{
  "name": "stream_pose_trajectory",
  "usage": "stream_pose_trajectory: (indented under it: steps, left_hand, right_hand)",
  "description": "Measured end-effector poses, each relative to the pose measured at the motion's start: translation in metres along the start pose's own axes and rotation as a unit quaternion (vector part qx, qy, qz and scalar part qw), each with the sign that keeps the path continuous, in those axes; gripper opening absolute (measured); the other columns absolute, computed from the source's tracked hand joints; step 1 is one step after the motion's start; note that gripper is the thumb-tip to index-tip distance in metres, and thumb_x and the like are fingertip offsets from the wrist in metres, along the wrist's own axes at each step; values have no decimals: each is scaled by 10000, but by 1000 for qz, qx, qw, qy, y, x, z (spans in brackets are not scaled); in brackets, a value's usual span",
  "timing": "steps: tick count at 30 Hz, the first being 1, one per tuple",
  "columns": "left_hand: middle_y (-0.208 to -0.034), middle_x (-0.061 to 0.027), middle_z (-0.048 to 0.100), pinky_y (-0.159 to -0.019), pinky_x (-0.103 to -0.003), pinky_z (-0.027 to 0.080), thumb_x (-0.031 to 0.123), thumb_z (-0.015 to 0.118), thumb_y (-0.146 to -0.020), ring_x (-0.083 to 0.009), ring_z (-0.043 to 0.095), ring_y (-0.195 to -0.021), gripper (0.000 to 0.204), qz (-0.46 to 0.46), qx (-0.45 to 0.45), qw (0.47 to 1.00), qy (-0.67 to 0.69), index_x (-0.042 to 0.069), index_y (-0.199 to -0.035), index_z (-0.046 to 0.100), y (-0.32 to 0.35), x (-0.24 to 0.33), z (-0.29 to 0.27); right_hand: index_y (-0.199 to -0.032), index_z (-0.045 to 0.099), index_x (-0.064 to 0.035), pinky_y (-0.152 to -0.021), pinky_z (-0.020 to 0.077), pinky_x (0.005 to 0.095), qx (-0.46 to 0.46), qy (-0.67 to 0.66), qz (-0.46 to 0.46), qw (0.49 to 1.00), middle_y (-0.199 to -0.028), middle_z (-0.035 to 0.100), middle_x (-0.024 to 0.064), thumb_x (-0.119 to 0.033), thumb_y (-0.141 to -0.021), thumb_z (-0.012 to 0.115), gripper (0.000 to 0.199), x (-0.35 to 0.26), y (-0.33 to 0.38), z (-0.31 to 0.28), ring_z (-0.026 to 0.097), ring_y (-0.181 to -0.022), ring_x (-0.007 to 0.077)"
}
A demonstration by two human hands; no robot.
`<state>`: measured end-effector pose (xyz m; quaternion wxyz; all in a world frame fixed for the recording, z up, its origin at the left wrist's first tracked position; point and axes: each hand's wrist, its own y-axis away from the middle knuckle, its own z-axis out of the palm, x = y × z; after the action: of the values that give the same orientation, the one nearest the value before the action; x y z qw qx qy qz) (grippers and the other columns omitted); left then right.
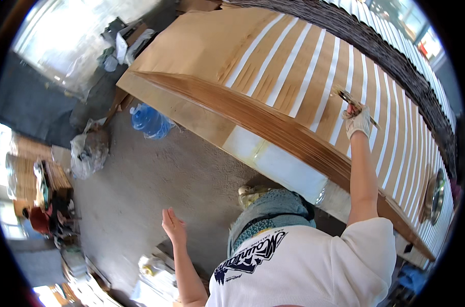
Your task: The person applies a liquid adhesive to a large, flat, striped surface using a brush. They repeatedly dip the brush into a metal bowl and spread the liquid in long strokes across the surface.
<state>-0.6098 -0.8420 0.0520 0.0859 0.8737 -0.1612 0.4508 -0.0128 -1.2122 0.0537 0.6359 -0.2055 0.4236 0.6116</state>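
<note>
Over a tall stack of thin wood sheets (pixel 273 77) striped with white tape, the gloved right hand (pixel 358 122) is closed around a brush (pixel 354 102), its tip resting on the top sheet between two strips. Left hand (pixel 174 226) hangs free over the concrete floor (pixel 155 179), fingers spread, holding nothing. A blue water jug (pixel 149 122) lies beside the stack's near corner. Round metal dish (pixel 437 197) at far right is partly cut off; clutter at left is too blurred to identify.
</note>
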Motion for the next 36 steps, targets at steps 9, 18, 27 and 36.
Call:
stream_pose_trajectory:
  steps: [9,18,27,36]
  left_hand:
    - [-943,-76,599,-706,-292,523,45,576,-977,-179,604,-854,205,137,-119,983,-16,67,-1172,639,-271,24,46]
    - [-1178,-126,654,-935,-418,502,89,638,-937,-340,599,-1068,284,424,-291,858,-16,95,-1219,667,-541,184,236]
    - [-1360,-33,612,-1024,-407,453,198,573,-971,-300,544,-1209,300,550,-382,743,-6,173,-1255,665,-595,336,484]
    - [-1452,55,521,-1042,-408,415,201,570,-979,-253,483,-1263,360,597,-334,726,-75,236,-1336,599,-576,312,544]
  right_hand:
    - [-1122,599,-70,-485,434,286,96,61,-72,991,-814,646,62,-311,-1000,546,276,46,21,113,581,-580,163]
    - [-1126,695,-134,-526,464,241,193,228,-166,940,-872,665,12,-374,-999,567,300,93,62,229,581,-602,101]
    - [-1280,615,-16,-806,538,279,30,341,-218,914,-1134,663,23,-256,-998,636,370,152,13,365,633,-967,105]
    - [-1227,662,-53,-888,537,405,-90,705,-253,657,-1107,714,185,-279,-927,664,376,223,-84,445,691,-1028,315]
